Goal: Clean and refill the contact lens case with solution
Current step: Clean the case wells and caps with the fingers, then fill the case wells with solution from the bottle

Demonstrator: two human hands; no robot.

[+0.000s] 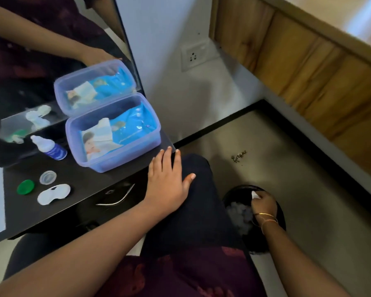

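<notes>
On the black table, near its front left, the white contact lens case lies flat with both wells uncapped. A green cap sits just to its left, and a clear cap just behind it. The solution bottle stands further back by the mirror, capped, close beside a lilac plastic box. The box is open and holds a blue packet and folded paper.

The left hand is spread flat, palm down and fingers straight, with its fingertips at the table's right edge; it holds nothing.

The right hand, bangles at its wrist, is down over a black bin on the floor. Its fingers are curled and pinch a small piece of white tissue. Pale crumpled material lies inside the bin.
</notes>
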